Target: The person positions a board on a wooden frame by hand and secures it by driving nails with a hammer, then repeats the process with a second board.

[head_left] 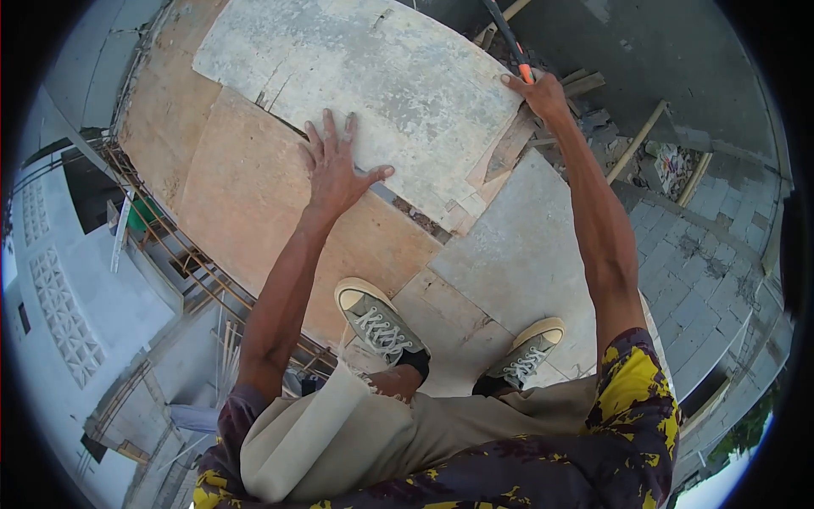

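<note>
Board (365,68) looks stiff, heavyish, best taken by opposite edges; left hand (334,176) splayed on it, right hand (546,95) wrapped round tool (510,36).

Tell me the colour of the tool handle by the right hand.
The tool handle is black with orange, seen best in the head view.

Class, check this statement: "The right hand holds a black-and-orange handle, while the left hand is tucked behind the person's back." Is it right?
Not quite: the head view shows the left hand spread at the pale board's edge. The right hand does hold the black-and-orange handle.
</note>
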### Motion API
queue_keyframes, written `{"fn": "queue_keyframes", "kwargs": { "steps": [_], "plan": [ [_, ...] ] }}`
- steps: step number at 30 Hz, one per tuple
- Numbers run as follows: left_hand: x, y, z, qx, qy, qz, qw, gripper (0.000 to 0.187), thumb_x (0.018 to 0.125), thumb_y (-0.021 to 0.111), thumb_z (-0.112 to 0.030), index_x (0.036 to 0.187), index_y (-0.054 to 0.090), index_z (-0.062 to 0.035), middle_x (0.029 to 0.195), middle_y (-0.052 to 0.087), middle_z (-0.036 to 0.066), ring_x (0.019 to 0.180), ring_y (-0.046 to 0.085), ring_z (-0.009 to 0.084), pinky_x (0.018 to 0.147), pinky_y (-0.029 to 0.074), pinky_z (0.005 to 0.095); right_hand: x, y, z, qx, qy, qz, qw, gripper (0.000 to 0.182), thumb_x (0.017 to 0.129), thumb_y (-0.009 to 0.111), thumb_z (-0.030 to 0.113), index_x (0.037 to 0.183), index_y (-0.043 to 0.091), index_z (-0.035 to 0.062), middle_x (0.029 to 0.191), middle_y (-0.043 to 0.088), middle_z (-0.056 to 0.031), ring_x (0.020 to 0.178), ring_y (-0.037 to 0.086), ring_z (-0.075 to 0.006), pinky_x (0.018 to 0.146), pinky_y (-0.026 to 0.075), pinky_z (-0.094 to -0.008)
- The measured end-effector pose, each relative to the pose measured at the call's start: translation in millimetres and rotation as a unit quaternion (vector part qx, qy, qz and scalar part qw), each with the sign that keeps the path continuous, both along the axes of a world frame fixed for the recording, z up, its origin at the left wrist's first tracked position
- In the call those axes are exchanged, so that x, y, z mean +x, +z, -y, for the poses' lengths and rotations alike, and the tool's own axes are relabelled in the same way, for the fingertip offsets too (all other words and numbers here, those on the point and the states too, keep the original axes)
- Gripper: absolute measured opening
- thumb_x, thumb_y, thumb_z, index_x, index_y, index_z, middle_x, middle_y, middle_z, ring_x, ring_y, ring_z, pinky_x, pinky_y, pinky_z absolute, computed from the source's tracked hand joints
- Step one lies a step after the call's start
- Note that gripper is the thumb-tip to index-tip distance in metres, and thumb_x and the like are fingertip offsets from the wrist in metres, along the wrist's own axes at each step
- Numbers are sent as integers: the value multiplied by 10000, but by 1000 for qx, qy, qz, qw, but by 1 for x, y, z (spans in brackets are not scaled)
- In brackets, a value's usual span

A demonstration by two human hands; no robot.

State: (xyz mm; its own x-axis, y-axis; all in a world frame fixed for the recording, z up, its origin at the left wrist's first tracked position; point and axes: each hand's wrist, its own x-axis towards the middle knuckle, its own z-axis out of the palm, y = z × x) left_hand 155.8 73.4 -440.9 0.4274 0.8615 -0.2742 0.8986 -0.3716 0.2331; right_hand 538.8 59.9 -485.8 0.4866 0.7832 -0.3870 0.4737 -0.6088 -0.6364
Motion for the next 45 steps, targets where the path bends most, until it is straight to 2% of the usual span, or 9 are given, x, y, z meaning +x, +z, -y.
{"fn": "queue_keyframes", "kwargs": {
  "steps": [6,11,13,14,19,29,33,42,45],
  "plan": [
    [-1,-2,-5,-8,-29,5,1000,1124,698,675,-718,1543,193,-153,1584,7,252,1431,-50,520,1118,17,674,-1,12,5,107,-5,-16,994,528,739,793,531,726,603,39,619,546,-21,574,502,-122,550,402,-334],
    [-6,-16,-6,43,-37,37,998,1096,717,637,-741,1542,197,-167,1582,32,257,1435,-18,515,1118,28,676,-11,39,7,-6,-20,0,1000,556,741,796,533,793,664,-5,685,593,-46,636,544,-118,607,445,-317],
    [-8,-21,-5,52,-46,35,997,1086,725,629,-743,1541,200,-168,1581,38,257,1435,-10,513,1116,34,677,-30,72,7,33,-61,-13,998,364,838,712,318,801,514,15,828,595,-86,778,525,-198,731,442,-374],
    [-8,-20,-7,72,-57,32,995,1076,733,622,-744,1539,203,-169,1581,45,257,1436,-1,512,1115,40,678,-31,73,5,34,-60,-11,998,364,838,712,318,801,514,15,828,595,-86,778,525,-198,731,442,-374],
    [-9,-14,-13,50,-52,35,997,1075,735,620,-748,1541,196,-177,1582,41,254,1438,1,508,1113,53,683,-28,68,9,53,-65,-9,996,343,813,735,344,885,634,23,794,640,-91,741,594,-202,694,456,-373],
    [0,-2,-5,3,-42,24,999,1131,685,725,-682,1548,177,-197,1592,25,232,1444,-6,496,1102,60,701,-31,64,11,91,-105,-22,990,339,802,749,347,931,664,45,803,648,-83,746,603,-203,688,457,-371],
    [-9,-8,-6,10,-52,30,998,1135,680,725,-683,1547,181,-192,1591,35,235,1445,-9,494,1110,58,689,-33,56,16,36,-113,-44,992,334,809,747,338,908,667,30,807,640,-84,731,584,-189,668,449,-359],
    [-14,-19,3,59,-60,47,995,1048,760,621,-722,1539,206,-156,1583,66,250,1446,13,491,1117,49,678,-35,70,5,84,-127,-71,986,301,819,747,303,812,651,18,701,603,-53,587,525,-157,547,414,-335],
    [-14,-12,11,96,-77,30,992,916,813,652,-617,1501,301,-124,1547,170,260,1425,141,479,1107,149,655,-45,84,10,59,-167,-108,978,283,823,749,283,817,643,20,691,578,-37,574,491,-137,532,386,-328]
  ]
}}
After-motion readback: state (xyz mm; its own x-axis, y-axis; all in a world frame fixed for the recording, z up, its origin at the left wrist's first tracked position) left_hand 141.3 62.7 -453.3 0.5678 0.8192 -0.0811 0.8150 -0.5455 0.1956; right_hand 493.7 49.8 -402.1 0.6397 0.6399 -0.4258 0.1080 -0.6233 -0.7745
